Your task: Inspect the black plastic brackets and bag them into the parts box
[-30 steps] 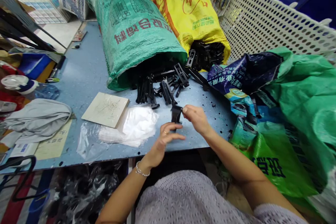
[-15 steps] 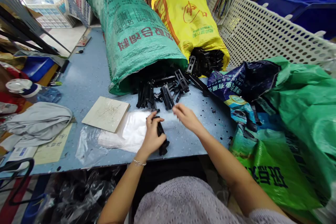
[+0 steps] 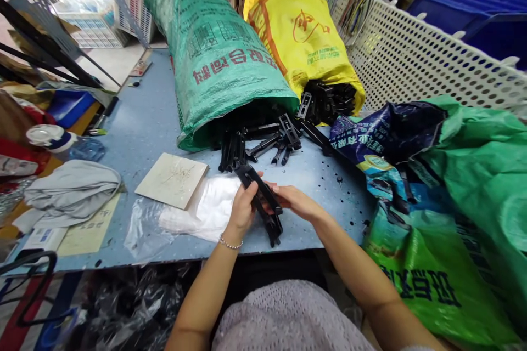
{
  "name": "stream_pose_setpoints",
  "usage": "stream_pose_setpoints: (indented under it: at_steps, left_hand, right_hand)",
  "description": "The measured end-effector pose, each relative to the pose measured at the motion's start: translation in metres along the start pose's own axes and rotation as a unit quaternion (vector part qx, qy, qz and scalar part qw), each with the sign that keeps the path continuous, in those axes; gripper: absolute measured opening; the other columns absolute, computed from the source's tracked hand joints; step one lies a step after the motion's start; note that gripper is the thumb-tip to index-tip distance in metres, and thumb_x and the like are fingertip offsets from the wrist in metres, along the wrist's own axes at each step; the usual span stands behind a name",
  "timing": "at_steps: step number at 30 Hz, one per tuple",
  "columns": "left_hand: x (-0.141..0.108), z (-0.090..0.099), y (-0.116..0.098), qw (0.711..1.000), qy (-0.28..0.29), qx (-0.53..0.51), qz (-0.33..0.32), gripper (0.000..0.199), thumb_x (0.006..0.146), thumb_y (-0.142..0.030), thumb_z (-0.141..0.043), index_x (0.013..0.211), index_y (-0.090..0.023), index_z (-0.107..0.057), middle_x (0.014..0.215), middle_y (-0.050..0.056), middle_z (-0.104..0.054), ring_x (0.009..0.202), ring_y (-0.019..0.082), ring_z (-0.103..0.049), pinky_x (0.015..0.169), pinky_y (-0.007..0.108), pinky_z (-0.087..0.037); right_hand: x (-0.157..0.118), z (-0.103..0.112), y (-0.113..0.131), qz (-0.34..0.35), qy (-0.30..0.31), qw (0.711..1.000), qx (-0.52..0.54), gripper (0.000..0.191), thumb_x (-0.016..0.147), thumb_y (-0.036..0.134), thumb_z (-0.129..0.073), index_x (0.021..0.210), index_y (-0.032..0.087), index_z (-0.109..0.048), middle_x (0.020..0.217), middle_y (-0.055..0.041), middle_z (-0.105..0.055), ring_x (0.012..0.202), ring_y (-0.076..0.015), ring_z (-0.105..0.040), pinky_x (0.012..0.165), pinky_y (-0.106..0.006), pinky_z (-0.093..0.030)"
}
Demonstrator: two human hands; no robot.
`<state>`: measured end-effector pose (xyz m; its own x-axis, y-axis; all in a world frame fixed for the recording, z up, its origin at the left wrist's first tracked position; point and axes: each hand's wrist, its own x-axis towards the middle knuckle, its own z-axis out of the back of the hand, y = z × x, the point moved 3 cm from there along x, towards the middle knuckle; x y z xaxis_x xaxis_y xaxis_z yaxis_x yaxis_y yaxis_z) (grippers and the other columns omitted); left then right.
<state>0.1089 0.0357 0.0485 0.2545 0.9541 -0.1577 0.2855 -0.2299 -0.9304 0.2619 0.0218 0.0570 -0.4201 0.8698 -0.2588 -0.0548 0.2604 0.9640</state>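
At the far left of the tabletop a folded grey cloth lies over some printed paper slips, with a capped water bottle on its side just behind it. Next comes a pale square tile lying flat, its near corner touching a crumpled clear plastic bag that spreads to the front edge.

The left hand is closed around the near side of a pair of long black plastic clips, fingers wrapped over them so that they stand clear of the surface, slanting from upper left to lower right. The right hand pinches the same clips from the other side, thumb and fingertips pressed against the upper piece, seemingly to line the two up. Whether the two pieces are already joined I cannot tell; dark plastic on dark plastic hides the seam.

Behind the hands a heap of loose black clips spills from the mouth of a green woven sack laid on its side, an easy reach away. A yellow sack beside it holds more. At the right a green printed bag is cut off by the frame, its contents unseen.
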Motion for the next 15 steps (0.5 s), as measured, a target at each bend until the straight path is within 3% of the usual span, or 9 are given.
stream_pose_setpoints:
  at_steps: [2, 4, 6, 8, 10, 12, 15]
  left_hand:
    - [-0.005, 0.002, -0.008, 0.993, -0.058, 0.093, -0.044, 0.054, 0.090, -0.052, -0.056, 0.131, -0.017, -0.050, 0.111, 0.011, -0.069, 0.097, 0.023, -0.067, 0.087, 0.038, -0.053]
    - [-0.014, 0.004, -0.015, 0.968, -0.093, 0.221, -0.074, 0.050, 0.089, -0.048, -0.061, 0.129, -0.019, -0.050, 0.111, 0.010, -0.067, 0.102, 0.025, -0.065, 0.091, 0.039, -0.050]
    - [-0.023, 0.005, -0.020, 0.944, -0.094, 0.308, -0.077, 0.050, 0.089, -0.045, -0.061, 0.131, -0.021, -0.048, 0.107, 0.008, -0.068, 0.101, 0.026, -0.066, 0.089, 0.040, -0.050]
    - [-0.030, 0.005, -0.025, 0.929, -0.092, 0.349, -0.086, 0.051, 0.090, -0.042, -0.059, 0.135, -0.021, -0.045, 0.104, 0.009, -0.068, 0.100, 0.028, -0.066, 0.087, 0.041, -0.051]
    - [-0.036, 0.005, -0.030, 0.907, -0.108, 0.388, -0.128, 0.053, 0.089, -0.038, -0.059, 0.136, -0.019, -0.044, 0.113, 0.012, -0.065, 0.109, 0.030, -0.064, 0.091, 0.043, -0.051]
    - [-0.038, 0.004, -0.034, 0.876, -0.118, 0.434, -0.175, 0.055, 0.088, -0.034, -0.058, 0.138, -0.017, -0.042, 0.126, 0.016, -0.059, 0.119, 0.031, -0.058, 0.097, 0.045, -0.049]
    - [-0.035, 0.002, -0.035, 0.844, -0.112, 0.484, -0.202, 0.062, 0.090, -0.032, -0.054, 0.146, -0.016, -0.032, 0.136, 0.019, -0.054, 0.126, 0.032, -0.054, 0.100, 0.047, -0.048]
  right_hand:
    - [-0.008, 0.006, 0.017, 0.029, -0.091, 0.977, -0.193, 0.042, 0.100, 0.051, -0.036, 0.092, 0.018, -0.061, 0.086, -0.0073, -0.067, 0.083, -0.0206, -0.063, 0.076, -0.036, -0.050]
    - [-0.008, 0.011, 0.039, 0.091, -0.179, 0.909, -0.365, 0.038, 0.101, 0.049, -0.036, 0.097, 0.019, -0.059, 0.091, -0.0082, -0.064, 0.087, -0.0220, -0.059, 0.078, -0.036, -0.046]
    - [0.000, 0.009, 0.054, 0.159, -0.186, 0.849, -0.468, 0.036, 0.101, 0.049, -0.036, 0.101, 0.019, -0.056, 0.097, -0.0101, -0.062, 0.091, -0.0235, -0.056, 0.078, -0.036, -0.044]
    - [0.009, 0.003, 0.060, 0.209, -0.145, 0.821, -0.511, 0.037, 0.102, 0.049, -0.034, 0.095, 0.019, -0.055, 0.095, -0.0109, -0.060, 0.090, -0.0239, -0.054, 0.074, -0.034, -0.043]
    - [0.016, -0.004, 0.059, 0.232, -0.109, 0.831, -0.493, 0.036, 0.101, 0.047, -0.034, 0.086, 0.020, -0.052, 0.087, -0.0087, -0.057, 0.084, -0.0222, -0.052, 0.071, -0.033, -0.041]
    - [0.020, -0.009, 0.052, 0.221, -0.090, 0.888, -0.392, 0.034, 0.100, 0.046, -0.038, 0.080, 0.020, -0.048, 0.077, -0.0041, -0.052, 0.074, -0.0183, -0.049, 0.067, -0.031, -0.040]
    - [0.025, -0.017, 0.035, 0.148, -0.077, 0.976, -0.140, 0.036, 0.098, 0.047, -0.040, 0.072, 0.021, -0.042, 0.063, 0.0027, -0.041, 0.056, -0.0123, -0.039, 0.054, -0.026, -0.034]
